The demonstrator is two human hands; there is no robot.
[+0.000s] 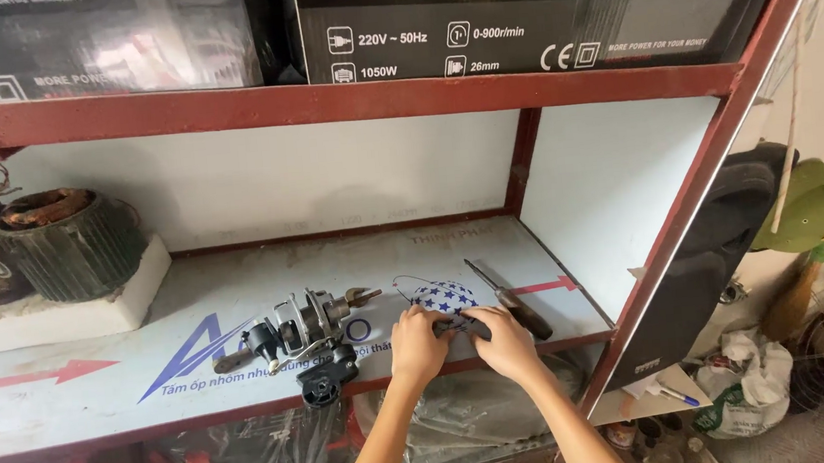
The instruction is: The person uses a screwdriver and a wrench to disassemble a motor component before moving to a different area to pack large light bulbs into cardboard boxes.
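Black small part [460,325] pinched between left hand [419,343] and right hand [504,341], just right of the fan motor [306,330].

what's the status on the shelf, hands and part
Left hand and right hand together on a small dark part, grip unclear. Screwdriver just right of them. Fan motor to the left, apart.

A single head-worn camera looks forward and somewhat down at a red metal shelf frame [341,101], from just in front of it and slightly above its white middle board [98,388]. The view faces the white back wall inside the frame, near enough that both forearms reach up from the lower edge to the board's front lip. Right of the frame, the floor falls into view farther off.
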